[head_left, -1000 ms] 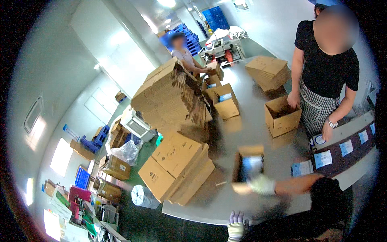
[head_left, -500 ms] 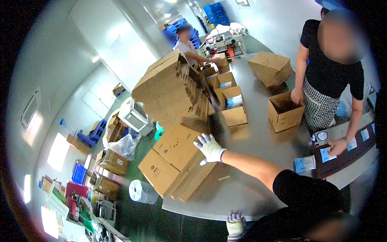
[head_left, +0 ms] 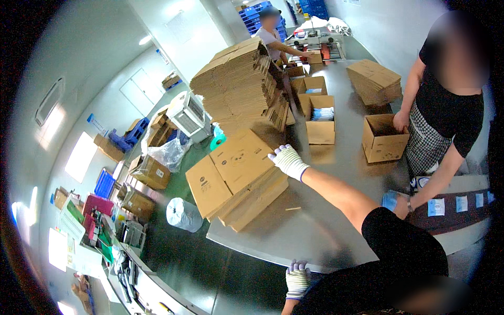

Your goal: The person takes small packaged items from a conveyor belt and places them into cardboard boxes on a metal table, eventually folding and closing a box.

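My right hand [head_left: 287, 160], in a white knit glove, reaches out over the metal table [head_left: 336, 226]. Its fingers lie spread on the top edge of a low stack of flattened cardboard boxes [head_left: 236, 178] and grip nothing. My left hand [head_left: 297, 278], also gloved, rests at the table's near edge, empty. Behind the low stack rises a tall pile of flattened boxes [head_left: 239, 86].
Open cardboard boxes [head_left: 320, 123] [head_left: 383, 137] stand on the table, one before a person in a black top [head_left: 446, 121] handling blue packets [head_left: 391, 200]. Another person [head_left: 273, 39] works at the far end. Boxes, a white bag [head_left: 184, 214] and crates cover the green floor.
My right hand left the small open box near me and stretched left and forward onto the low stack of flat boxes. My left hand stayed at the table edge.
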`<action>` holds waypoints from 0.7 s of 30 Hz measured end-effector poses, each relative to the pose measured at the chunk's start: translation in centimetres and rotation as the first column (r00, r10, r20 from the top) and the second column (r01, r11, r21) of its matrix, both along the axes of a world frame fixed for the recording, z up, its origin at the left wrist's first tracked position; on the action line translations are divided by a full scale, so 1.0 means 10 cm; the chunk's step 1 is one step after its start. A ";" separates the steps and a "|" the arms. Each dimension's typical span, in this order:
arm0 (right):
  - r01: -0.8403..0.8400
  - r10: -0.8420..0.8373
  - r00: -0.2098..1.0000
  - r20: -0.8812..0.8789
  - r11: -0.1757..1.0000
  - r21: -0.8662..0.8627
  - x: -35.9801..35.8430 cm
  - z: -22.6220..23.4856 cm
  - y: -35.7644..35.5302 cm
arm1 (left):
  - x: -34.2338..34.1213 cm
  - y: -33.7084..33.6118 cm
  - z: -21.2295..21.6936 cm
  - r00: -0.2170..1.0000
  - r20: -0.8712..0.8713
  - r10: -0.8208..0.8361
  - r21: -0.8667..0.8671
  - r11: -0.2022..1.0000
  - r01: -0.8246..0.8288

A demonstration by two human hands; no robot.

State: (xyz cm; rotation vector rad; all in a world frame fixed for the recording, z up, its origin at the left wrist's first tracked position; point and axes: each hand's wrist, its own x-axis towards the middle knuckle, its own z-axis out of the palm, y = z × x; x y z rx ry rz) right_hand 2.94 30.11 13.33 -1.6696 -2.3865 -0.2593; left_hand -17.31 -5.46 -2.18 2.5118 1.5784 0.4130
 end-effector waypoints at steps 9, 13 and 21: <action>-0.278 0.573 0.765 -0.293 0.705 0.653 0.27 0.60 -1.85 | -0.50 0.24 0.43 0.956 0.203 0.212 0.157 0.957 -0.245; -0.011 0.585 0.379 -0.717 0.778 0.628 0.77 0.73 -2.74 | -0.60 0.39 0.65 0.537 0.729 0.425 0.032 0.763 -0.646; 0.284 0.039 0.423 -0.905 0.943 0.173 1.20 0.38 -3.37 | -0.31 0.59 1.02 0.142 0.953 0.269 -0.193 0.895 -0.401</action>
